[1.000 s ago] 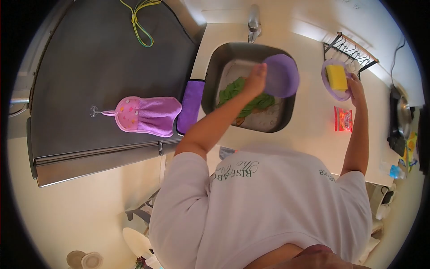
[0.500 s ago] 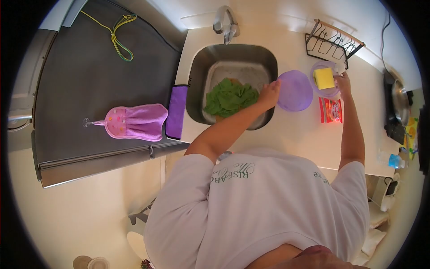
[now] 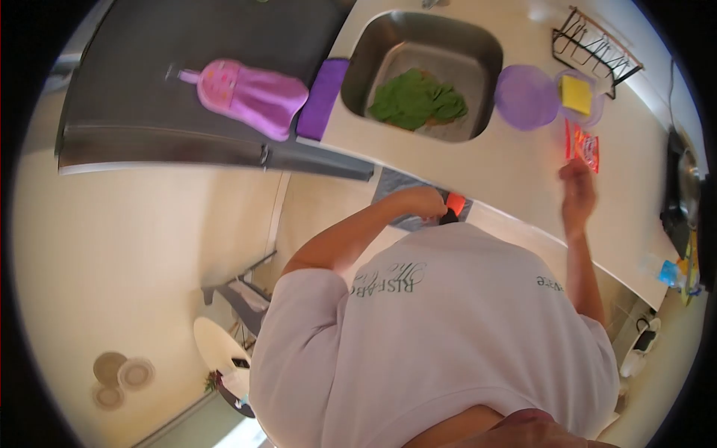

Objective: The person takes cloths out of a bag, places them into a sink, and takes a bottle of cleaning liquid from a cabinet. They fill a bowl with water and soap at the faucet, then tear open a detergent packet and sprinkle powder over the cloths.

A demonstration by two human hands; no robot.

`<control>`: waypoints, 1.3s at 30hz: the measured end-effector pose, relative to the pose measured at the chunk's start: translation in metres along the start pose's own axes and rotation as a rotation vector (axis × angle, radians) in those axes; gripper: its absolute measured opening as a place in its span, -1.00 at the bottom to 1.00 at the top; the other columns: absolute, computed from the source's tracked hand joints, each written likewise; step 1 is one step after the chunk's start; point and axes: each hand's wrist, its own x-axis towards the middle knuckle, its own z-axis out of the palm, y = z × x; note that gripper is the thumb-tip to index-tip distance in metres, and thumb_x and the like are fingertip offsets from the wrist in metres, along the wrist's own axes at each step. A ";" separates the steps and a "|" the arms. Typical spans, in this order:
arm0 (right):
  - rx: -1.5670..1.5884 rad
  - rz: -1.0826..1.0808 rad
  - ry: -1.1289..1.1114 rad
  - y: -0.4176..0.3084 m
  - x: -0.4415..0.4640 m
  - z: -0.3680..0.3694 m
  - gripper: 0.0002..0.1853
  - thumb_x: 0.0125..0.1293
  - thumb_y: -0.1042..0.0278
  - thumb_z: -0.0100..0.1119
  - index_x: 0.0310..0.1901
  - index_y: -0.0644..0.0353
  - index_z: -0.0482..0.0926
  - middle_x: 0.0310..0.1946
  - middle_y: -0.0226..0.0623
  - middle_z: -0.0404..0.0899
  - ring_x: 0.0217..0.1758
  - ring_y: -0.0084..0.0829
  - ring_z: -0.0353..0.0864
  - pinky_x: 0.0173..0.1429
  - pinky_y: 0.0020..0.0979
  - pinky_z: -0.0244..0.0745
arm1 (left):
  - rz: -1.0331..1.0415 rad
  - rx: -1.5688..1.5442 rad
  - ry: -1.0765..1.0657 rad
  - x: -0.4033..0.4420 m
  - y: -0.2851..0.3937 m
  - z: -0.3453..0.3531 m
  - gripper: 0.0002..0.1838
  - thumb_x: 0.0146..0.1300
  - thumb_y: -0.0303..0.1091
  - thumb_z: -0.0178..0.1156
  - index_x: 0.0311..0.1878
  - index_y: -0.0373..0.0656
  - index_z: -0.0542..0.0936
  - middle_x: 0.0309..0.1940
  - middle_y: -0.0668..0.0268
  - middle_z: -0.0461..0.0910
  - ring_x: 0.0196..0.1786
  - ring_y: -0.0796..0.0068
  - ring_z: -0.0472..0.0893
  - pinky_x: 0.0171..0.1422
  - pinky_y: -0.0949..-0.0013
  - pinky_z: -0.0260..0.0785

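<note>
In the head view, my left hand (image 3: 423, 203) is below the counter's front edge, close to my shirt, beside an orange and black object (image 3: 455, 203). Its fingers are mostly hidden. My right hand (image 3: 577, 190) hovers by a red packet (image 3: 586, 147), fingers bent and blurred. A purple bowl (image 3: 526, 97) stands right of the sink (image 3: 480, 123), near a small purple plate (image 3: 596, 112) bearing a yellow sponge (image 3: 575, 95). Green leaves (image 3: 414, 99) lie in the sink.
A black rack (image 3: 594, 52) stands behind the plate. At the far right are a pan (image 3: 688, 179) and a bottle (image 3: 668, 273). On the left, a pink hand towel (image 3: 261, 97) hangs on the dark surface (image 3: 164, 75), next to a purple cloth (image 3: 323, 99).
Both hands have let go of the purple bowl and plate and drawn back toward my body. The bowl moved from over the sink onto the counter. The view has shifted.
</note>
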 end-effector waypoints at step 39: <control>-1.031 0.381 -0.472 0.489 -0.100 0.385 -0.08 0.05 -0.19 0.32 0.34 0.15 0.15 0.13 0.22 0.36 0.21 0.11 0.38 0.24 -0.14 0.37 | -0.837 0.289 1.614 -0.124 -0.287 0.191 -0.42 0.07 -0.09 0.35 0.11 -0.20 0.48 -0.21 0.15 0.63 -0.23 0.16 0.66 -0.20 0.26 0.52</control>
